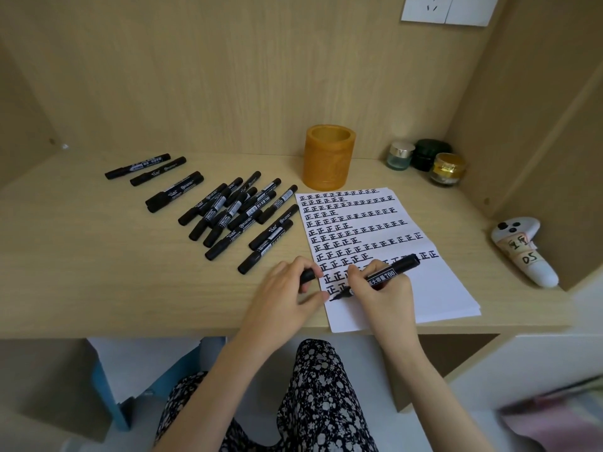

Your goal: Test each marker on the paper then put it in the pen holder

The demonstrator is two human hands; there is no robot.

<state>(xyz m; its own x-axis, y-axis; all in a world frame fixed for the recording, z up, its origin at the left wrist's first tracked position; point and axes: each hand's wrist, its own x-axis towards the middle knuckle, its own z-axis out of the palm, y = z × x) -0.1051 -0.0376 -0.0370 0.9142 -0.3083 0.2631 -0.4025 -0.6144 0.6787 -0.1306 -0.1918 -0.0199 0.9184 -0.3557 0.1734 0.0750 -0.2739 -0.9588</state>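
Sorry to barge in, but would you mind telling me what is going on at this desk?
A person is testing a black marker: the right hand grips it with the tip on the paper, below rows of written characters, while the left hand pinches a black cap. Many capped markers lie on the desk to the left. No marker sticks out of the amber pen holder.

The single head camera is looking forward and down over the desk (pixel 98 272) from close above, taking in the back wall (pixel 228 76) and the person's lap (pixel 313 402).
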